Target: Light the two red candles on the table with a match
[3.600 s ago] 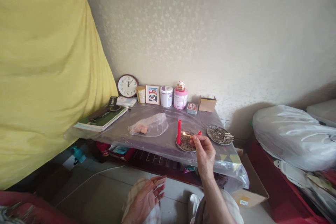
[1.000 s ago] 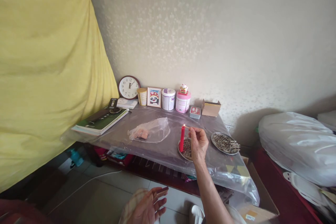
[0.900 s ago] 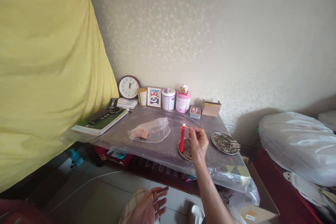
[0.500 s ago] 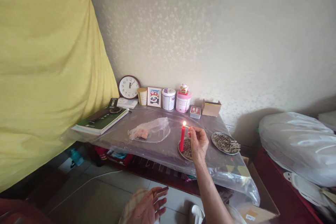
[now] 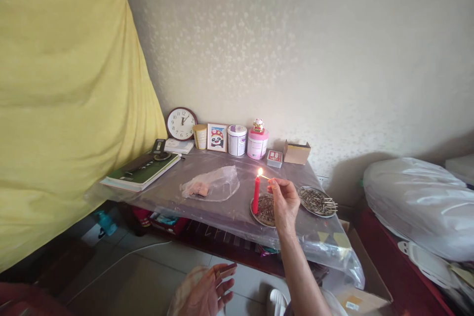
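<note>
A red candle (image 5: 255, 195) stands upright at the left rim of a round metal dish (image 5: 265, 210) of spent matches, and a flame burns at its wick. My right hand (image 5: 285, 202) pinches a thin match (image 5: 265, 177) whose tip is at the flame. Low in the picture, my left hand (image 5: 209, 294) holds a small matchbox (image 5: 226, 271) over my lap, fingers partly curled round it.
A second dish (image 5: 317, 200) of matches lies to the right on the plastic-covered table (image 5: 222, 207). A plastic bag (image 5: 211, 185), books (image 5: 140, 170), a clock (image 5: 181, 123), tins (image 5: 237, 139) and small boxes (image 5: 296, 152) sit behind. A yellow cloth hangs left; a bagged bundle (image 5: 418, 207) lies right.
My right hand brought the burning match from over the dish up to the candle's wick. The candle's flame has grown. My hand has since shifted slightly right.
</note>
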Available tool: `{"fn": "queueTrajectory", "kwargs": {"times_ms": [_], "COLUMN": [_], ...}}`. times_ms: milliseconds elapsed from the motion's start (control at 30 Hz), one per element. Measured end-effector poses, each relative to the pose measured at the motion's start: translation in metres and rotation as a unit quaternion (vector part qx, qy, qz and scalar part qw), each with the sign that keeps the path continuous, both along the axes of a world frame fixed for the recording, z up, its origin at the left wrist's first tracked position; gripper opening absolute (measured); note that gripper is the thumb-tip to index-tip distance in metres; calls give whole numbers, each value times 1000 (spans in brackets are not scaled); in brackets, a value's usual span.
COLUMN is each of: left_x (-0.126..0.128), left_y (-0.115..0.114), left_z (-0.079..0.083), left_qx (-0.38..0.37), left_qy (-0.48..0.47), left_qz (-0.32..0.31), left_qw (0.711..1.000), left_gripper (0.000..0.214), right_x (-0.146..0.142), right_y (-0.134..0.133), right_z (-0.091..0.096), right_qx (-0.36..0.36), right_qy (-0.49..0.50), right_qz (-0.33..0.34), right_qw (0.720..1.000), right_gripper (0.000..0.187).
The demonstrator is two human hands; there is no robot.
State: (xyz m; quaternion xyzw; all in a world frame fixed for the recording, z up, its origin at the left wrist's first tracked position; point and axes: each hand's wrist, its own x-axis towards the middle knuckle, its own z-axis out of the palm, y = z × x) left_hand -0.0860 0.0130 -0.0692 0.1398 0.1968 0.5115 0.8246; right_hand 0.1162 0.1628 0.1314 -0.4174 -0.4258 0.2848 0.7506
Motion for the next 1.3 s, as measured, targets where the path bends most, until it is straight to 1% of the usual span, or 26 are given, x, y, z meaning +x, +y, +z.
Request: {"fn": "queueTrajectory", "kwargs": {"times_ms": [133,267,433,600,800,933,1100,1200,1300], "left_x": [0,0,2,2,3,2,1,1,1], "left_y": [-2,-2,-2,-2,-3,-1,0,-1,-2], "left_z": [2,4,7,8,9,8,4,5,6], "left_qx": [-3,7,6,-8,0,6,2,-2,-4], "left_qy": [-1,-3,11,49,57,59,54,55,69], "left_qz": [6,7,15,31,32,33,27,24,30], "left_qw": [1000,1000,1000,998,998,998,998,998,997], "left_gripper": [27,26,29,28,28,26,30,34,31], "right_x": [14,39,75,96,104,105,103,103,103], "right_y": [-11,-19,-20,-20,-22,-22,-22,-23,-25], "right_z": [9,11,0,-16,-34,-44,-51,-54,-56], "right_qx": [5,1,-14,-28,-43,-54,-66,-68,-68], "right_qy": [20,51,31,16,3,-4,-17,-32,-47], "right_qz": [7,-3,-37,-55,-77,-91,-93,-90,-93], "right_qw": [1000,999,999,998,996,994,993,993,992], "right_gripper": [32,34,40,43,40,42,43,43,42]}}
